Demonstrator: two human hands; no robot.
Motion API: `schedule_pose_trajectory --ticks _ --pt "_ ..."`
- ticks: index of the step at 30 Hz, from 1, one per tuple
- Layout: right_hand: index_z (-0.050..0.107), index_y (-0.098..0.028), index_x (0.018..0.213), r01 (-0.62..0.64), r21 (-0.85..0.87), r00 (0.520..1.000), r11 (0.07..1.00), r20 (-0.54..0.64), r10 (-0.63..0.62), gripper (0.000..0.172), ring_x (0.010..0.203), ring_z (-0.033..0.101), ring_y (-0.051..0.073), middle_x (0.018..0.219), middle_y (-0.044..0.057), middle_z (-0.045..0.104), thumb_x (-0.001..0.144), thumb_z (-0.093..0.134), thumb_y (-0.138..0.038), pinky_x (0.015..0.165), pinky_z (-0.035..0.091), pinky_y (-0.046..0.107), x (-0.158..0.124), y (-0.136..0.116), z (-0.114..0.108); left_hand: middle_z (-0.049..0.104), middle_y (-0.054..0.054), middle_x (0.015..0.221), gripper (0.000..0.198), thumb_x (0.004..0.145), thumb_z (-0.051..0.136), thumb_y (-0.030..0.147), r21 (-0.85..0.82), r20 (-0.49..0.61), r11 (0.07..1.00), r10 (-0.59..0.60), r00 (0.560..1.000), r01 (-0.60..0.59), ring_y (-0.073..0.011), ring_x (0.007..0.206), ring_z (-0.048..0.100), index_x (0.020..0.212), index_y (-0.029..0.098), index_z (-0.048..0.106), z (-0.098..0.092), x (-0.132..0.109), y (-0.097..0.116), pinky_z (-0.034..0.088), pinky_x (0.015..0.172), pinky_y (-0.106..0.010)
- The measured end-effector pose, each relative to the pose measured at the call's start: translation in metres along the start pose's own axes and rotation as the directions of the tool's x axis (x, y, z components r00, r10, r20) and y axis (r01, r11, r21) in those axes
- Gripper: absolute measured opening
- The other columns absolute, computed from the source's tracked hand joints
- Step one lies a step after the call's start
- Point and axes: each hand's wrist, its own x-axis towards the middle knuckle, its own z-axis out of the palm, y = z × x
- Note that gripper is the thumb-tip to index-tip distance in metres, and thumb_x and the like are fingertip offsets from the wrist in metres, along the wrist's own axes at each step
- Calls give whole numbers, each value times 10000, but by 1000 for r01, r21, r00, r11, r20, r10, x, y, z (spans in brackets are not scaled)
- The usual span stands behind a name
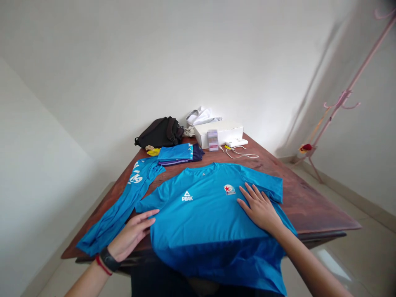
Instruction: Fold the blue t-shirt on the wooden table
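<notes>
A blue T-shirt [204, 218] with a white logo and a round red badge lies spread face up on the wooden table [309, 202], its hem hanging over the near edge. My right hand [258, 206] rests flat on the shirt's right chest, fingers stretched out and apart. My left hand [133, 233] lies at the shirt's left edge just below the sleeve, fingers extended and touching the fabric. A dark watch and a red band sit on my left wrist.
Another blue garment [123, 206] lies lengthwise at the left of the table. A folded stack of blue and dark clothes [179, 153], a black bag [159, 133], a white box [221, 133] and a white charger with cable [238, 146] sit at the far end. A pink coat stand [343, 99] is at right.
</notes>
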Motion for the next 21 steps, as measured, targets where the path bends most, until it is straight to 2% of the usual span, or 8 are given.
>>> schedule_pose_trajectory --ticks 3,5,7,10,13,16,19,21 --pt "370 -287 1549 1 17 1000 1000 -15 0 640 1523 180 315 1638 54 284 1001 316 -613 1196 215 544 0 0 1 716 -104 1139 665 732 820 509 54 -62 999 -4 998 8 -298 1073 670 1307 223 646 4 2 -4 569 884 -408" --pt "374 -291 1547 2 28 1000 1000 -17 -2 640 1520 188 317 1637 50 289 998 318 -616 1197 214 545 1 0 0 719 -105 1101 708 750 774 573 168 -124 986 28 992 -7 -314 1006 689 1343 222 610 2 6 -8 591 798 -430" --pt "370 -296 1548 2 34 1000 999 -13 -2 640 1518 195 319 1638 46 286 997 317 -617 1194 218 550 1 0 0 716 -101 1119 639 769 732 601 338 -165 936 159 973 -96 -324 1029 678 1278 223 649 -2 11 -14 579 834 -446" --pt "372 -292 1547 -3 33 1000 999 -13 4 636 1517 198 318 1638 48 286 998 323 -608 1193 219 551 1 -1 -1 702 -90 1195 462 811 682 579 566 -143 783 401 905 -258 -321 1155 621 1107 226 720 -10 20 -21 471 1035 -455" --pt "380 -292 1544 -6 41 1000 999 -18 7 633 1517 199 316 1636 49 291 997 326 -605 1195 215 549 1 -1 -2 713 -84 1162 411 838 637 574 666 -129 686 494 860 -294 -319 1144 623 1052 235 727 -14 24 -25 442 1063 -455" --pt "377 -291 1545 -3 46 1000 999 -16 4 636 1518 195 315 1638 49 287 997 317 -609 1195 214 550 1 -1 -2 731 -74 1041 423 817 638 596 684 -157 675 508 847 -278 -308 1008 669 1010 230 727 -13 21 -26 531 930 -415" --pt "373 -289 1547 -3 32 1000 999 -6 4 636 1520 189 313 1640 47 281 998 318 -607 1193 219 548 1 -2 -3 709 -44 880 477 818 611 638 640 -202 739 425 882 -210 -247 690 664 1052 233 701 -9 15 -26 569 615 -345" --pt "371 -289 1548 -8 26 1000 1000 -2 8 634 1520 192 312 1640 47 280 1000 323 -603 1194 218 546 1 -2 -4 705 -43 876 481 818 613 645 618 -207 755 423 882 -217 -241 679 659 1053 233 695 -7 10 -27 562 596 -334"
